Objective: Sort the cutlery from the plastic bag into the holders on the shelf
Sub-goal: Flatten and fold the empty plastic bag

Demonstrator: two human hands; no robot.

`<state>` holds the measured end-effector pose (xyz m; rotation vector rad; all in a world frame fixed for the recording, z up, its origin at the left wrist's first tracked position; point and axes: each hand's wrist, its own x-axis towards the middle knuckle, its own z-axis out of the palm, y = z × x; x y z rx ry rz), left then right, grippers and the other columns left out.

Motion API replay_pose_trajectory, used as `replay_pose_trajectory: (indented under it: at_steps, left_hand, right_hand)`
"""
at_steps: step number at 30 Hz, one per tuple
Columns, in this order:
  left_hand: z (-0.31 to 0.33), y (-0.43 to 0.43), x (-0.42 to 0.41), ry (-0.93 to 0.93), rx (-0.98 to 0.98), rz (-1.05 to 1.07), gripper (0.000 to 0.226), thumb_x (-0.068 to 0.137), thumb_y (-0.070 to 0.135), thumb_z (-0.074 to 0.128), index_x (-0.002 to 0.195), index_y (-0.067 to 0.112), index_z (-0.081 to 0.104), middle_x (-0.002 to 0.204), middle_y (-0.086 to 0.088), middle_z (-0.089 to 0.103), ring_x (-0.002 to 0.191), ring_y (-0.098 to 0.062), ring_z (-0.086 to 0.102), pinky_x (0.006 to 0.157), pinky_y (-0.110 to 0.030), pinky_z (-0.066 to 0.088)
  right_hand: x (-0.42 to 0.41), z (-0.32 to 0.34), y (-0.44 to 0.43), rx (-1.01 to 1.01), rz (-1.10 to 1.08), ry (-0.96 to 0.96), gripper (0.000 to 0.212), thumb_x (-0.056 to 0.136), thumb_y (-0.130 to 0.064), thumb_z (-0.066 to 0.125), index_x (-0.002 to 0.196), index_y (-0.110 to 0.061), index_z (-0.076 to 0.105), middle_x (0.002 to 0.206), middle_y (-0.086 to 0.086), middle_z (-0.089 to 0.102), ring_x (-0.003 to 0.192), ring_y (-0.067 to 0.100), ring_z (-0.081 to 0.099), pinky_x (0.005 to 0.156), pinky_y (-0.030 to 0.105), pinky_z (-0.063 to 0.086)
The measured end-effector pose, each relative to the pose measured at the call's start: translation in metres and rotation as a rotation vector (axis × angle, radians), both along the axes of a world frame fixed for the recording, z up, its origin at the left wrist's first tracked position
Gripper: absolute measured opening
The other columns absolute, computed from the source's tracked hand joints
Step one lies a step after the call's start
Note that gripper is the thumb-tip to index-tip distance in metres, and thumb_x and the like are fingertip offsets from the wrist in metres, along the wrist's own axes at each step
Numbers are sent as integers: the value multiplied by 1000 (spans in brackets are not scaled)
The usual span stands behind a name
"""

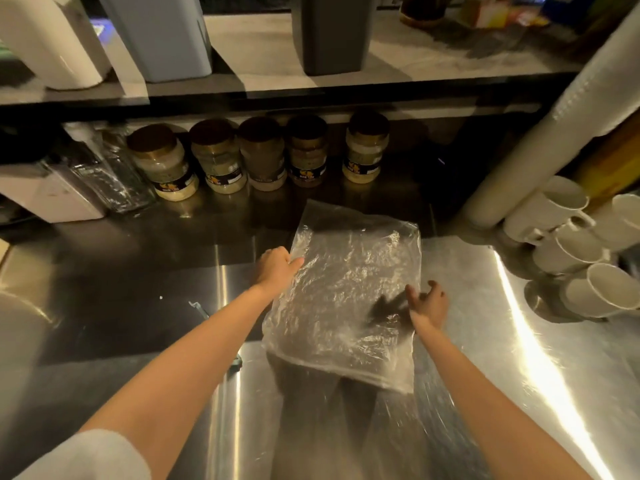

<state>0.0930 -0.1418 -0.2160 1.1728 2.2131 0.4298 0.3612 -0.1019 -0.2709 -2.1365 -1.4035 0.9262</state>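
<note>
I am looking down at a clear plastic bag (346,292), which is hanging just above the middle of the steel tabletop (485,341) and casting a shadow on it. It is looking thin, crinkled and limp, so I am judging it very light, soft and slippery, likely to sag or slide unless it is held by an edge. I am seeing no cutlery through the film.

My left hand (275,268) is pinching the bag's left edge, thumb on top and fingers curled under. My right hand (427,303) is waiting at the right edge with its fingers loosely spread; I cannot tell whether it is touching the film. That right edge looks like the best place for a second grip.

Jars (259,154) are lining the far edge of the tabletop and white cups (568,244) are crowding its right edge. Above, three tall holders (162,36) are standing on the shelf (415,60).
</note>
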Motion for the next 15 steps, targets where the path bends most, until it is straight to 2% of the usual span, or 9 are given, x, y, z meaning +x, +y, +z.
replay_pose_trajectory:
  at_steps: [1, 2, 4, 5, 8, 10, 11, 13, 15]
  left_hand:
    - [-4, 3, -2, -41, -14, 24, 40, 91, 42, 56, 110, 7, 57, 112, -12, 61, 107, -31, 56, 75, -33, 42]
    - [-5, 5, -2, -105, -65, 70, 56, 91, 42, 57, 131, 5, 45, 131, -14, 52, 121, -32, 49, 88, -36, 42]
    - [-11, 9, -2, -188, -130, 131, 74, 91, 40, 59, 145, 2, 26, 146, -15, 37, 132, -33, 39, 101, -38, 37]
    - [-14, 11, -2, -182, -141, 129, 74, 90, 38, 59, 145, 1, 25, 146, -15, 38, 132, -33, 39, 101, -38, 38]
    - [-17, 12, -1, -85, -163, 96, 55, 88, 34, 63, 127, -2, 48, 126, -17, 57, 114, -34, 55, 83, -37, 46]
    - [-17, 11, -3, -48, -165, 63, 29, 88, 30, 64, 90, 2, 58, 89, -11, 62, 86, -27, 60, 61, -29, 40]
    - [-17, 10, -4, -65, -142, 61, 28, 88, 26, 64, 71, 8, 52, 71, -6, 53, 70, -21, 54, 53, -26, 33]
    - [-15, 9, -10, -223, -65, 86, 44, 86, 16, 66, 55, 14, 36, 57, 0, 36, 54, -12, 37, 49, -22, 26]
    - [-8, 3, -19, -440, -3, 114, 37, 85, 13, 69, 57, 14, 45, 61, 0, 45, 58, -8, 43, 52, -15, 33]
  right_hand:
    - [4, -2, 5, -36, -3, 26, 58, 90, -29, 61, 135, 2, 40, 132, 23, 52, 121, 37, 50, 102, 46, 39]
    - [5, -1, 9, -65, -7, 67, 58, 91, -26, 61, 136, 4, 39, 132, 23, 52, 121, 37, 50, 100, 44, 39]
    - [6, 2, 14, -111, -20, 130, 57, 91, -20, 60, 136, 7, 38, 131, 23, 52, 121, 37, 50, 99, 40, 39]
    - [5, 3, 16, -122, -25, 148, 54, 91, -18, 60, 134, 7, 39, 130, 24, 53, 120, 38, 50, 98, 40, 39]
    - [7, -3, 20, -203, -16, 186, 40, 89, -12, 61, 123, 7, 51, 120, 23, 58, 112, 37, 55, 93, 39, 43]
    - [10, -12, 19, -256, -24, 243, 30, 88, -8, 61, 112, 9, 59, 112, 23, 62, 101, 35, 59, 88, 38, 46]
    - [12, -16, 18, -270, -54, 287, 25, 88, -7, 61, 107, 10, 62, 104, 23, 63, 94, 33, 59, 87, 39, 47]
    - [16, -18, 16, -276, -64, 320, 14, 87, -8, 62, 91, 5, 64, 92, 20, 61, 86, 29, 57, 87, 42, 48]
    - [19, -14, 18, -271, -58, 361, 14, 88, -6, 59, 75, -7, 57, 86, 18, 57, 78, 24, 57, 76, 34, 48]
